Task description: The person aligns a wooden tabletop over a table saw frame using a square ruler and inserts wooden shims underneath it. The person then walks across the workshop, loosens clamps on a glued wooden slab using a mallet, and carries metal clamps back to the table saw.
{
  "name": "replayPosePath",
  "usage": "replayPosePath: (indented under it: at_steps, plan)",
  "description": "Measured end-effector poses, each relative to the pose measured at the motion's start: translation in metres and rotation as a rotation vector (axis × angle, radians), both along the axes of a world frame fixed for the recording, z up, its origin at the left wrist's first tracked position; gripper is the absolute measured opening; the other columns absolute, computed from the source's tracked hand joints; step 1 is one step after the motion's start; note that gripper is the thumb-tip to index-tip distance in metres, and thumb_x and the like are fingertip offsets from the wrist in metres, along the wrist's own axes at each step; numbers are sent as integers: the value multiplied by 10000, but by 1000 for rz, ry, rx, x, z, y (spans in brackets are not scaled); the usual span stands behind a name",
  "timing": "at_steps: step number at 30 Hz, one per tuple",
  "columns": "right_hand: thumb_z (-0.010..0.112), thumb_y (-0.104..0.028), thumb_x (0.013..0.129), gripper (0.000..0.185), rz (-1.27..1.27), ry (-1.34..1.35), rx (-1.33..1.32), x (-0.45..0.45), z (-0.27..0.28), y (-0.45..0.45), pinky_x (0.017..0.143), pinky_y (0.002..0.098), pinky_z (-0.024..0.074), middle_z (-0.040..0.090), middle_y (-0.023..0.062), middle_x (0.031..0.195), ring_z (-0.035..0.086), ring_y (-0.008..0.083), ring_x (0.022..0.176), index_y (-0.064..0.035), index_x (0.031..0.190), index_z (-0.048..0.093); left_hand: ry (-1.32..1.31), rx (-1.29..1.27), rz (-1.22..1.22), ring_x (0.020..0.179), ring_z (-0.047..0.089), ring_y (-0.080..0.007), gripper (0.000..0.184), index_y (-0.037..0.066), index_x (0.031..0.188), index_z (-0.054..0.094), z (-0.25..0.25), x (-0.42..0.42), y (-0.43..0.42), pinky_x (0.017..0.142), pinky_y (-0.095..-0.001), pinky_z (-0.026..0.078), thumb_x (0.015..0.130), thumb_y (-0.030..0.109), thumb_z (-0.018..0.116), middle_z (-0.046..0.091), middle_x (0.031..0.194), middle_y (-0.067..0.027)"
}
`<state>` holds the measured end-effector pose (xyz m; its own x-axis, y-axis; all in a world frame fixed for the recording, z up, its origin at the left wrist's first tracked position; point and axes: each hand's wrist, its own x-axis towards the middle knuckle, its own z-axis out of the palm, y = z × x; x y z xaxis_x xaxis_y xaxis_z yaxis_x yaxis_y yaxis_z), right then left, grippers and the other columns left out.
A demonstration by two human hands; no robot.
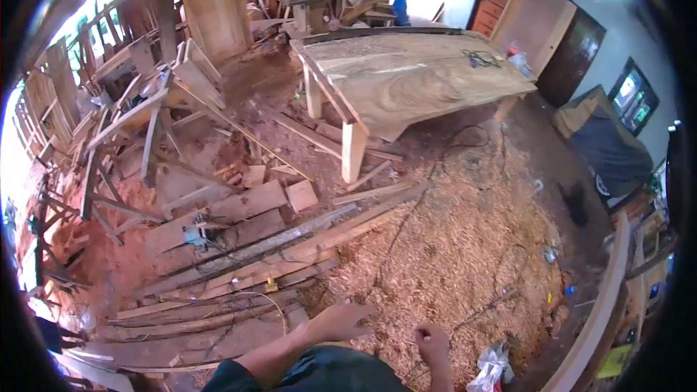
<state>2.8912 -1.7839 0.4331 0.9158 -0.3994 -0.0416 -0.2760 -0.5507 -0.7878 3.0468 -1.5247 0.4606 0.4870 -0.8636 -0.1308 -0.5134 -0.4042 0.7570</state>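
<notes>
Left hand point(343, 321) loosely spread, right hand point(433, 343) curled, contents unclear, wood shavings point(450, 247) beyond both, plastic bag point(494, 366) beside the right.

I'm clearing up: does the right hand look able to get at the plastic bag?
Probably, perhaps with a stoop: the plastic bag lies by the wood shavings, right of the right hand, with nothing visible between them.

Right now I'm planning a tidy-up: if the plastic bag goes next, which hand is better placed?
Probably the right hand: it appears nearer the plastic bag, which lies on that side. The left hand is farther off, with the right between them. Whether the curled right hand holds anything is unclear.
</notes>
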Motion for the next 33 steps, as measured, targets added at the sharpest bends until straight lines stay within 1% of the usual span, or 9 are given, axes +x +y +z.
replayPosePath:
  at_steps: [2, 6, 12, 13, 19, 25, 28, 30, 33]
  plan:
    - [713, -120, 799, 112, -21, 77, 42, 55, 6, -20, 653, 331, 510, 633, 116, 709, 637, 219, 674, -25, 832, 664, 127, 45, 76, 892, 624, -397, 248, 91, 987, 579, 40, 53, -5, 734, -476, 495, 861, 304, 570, 665, 922, -158]
    - [722, -150, 798, 160, -1, 103, 57, 170, 37, -25, 607, 295, 483, 637, 98, 680, 612, 152, 639, -16, 837, 645, 75, 169, 336, 889, 630, -400, 246, 101, 1011, 639, 40, 117, 30, 739, -475, 497, 889, 308, 585, 666, 926, -191]
    - [680, -60, 806, 79, 331, -23, 28, 318, 1, -22, 639, 323, 504, 647, 108, 757, 645, 206, 705, -7, 862, 666, 254, 232, 690, 826, 635, -424, 243, 96, 1056, 655, 46, 175, 52, 710, -478, 508, 872, 252, 618, 668, 870, -205]
    - [689, -57, 787, 82, 416, -7, -40, 348, -2, -24, 649, 350, 514, 657, 122, 827, 650, 261, 716, -25, 862, 684, 287, 245, 733, 897, 637, -410, 289, 81, 1083, 652, 45, 185, 51, 758, -465, 515, 878, 282, 625, 676, 939, -199]
    - [720, -91, 786, 83, 497, -119, -46, 545, -12, -12, 705, 370, 510, 648, 107, 844, 638, 280, 802, -46, 849, 690, 447, 341, 682, 1107, 591, -381, 451, 82, 1209, 593, 32, 316, 46, 920, -446, 478, 871, 378, 632, 633, 1197, -183]
    - [687, -142, 862, 112, 635, -192, 62, 784, -1, 7, 599, 355, 502, 663, 113, 799, 633, 265, 680, -31, 864, 672, 342, 257, 1016, 967, 674, -306, 436, 17, 1184, 607, 19, 486, 66, 829, -383, 522, 876, 321, 664, 684, 1055, -191]
    - [672, -147, 883, 116, 660, -173, 227, 871, 0, 26, 601, 338, 502, 663, 103, 800, 633, 236, 696, -31, 892, 679, 544, 83, 1249, 961, 674, -215, 441, 9, 1182, 621, -37, 521, 122, 823, -353, 514, 874, 319, 684, 700, 1018, -166]
    - [681, -136, 863, 168, 660, -153, 201, 914, 14, 41, 614, 360, 519, 648, 138, 782, 647, 273, 697, -33, 994, 657, 527, 249, 1369, 982, 669, -247, 469, 17, 1133, 653, -93, 524, 171, 843, -367, 509, 875, 407, 668, 695, 1041, -160]
    - [695, -170, 858, 256, 669, -124, 244, 967, 3, 66, 625, 353, 526, 654, 129, 815, 649, 253, 698, -43, 1075, 647, 460, 657, 1210, 975, 662, -297, 466, 29, 1065, 679, -175, 500, 248, 840, -392, 507, 862, 448, 658, 696, 1027, -151]
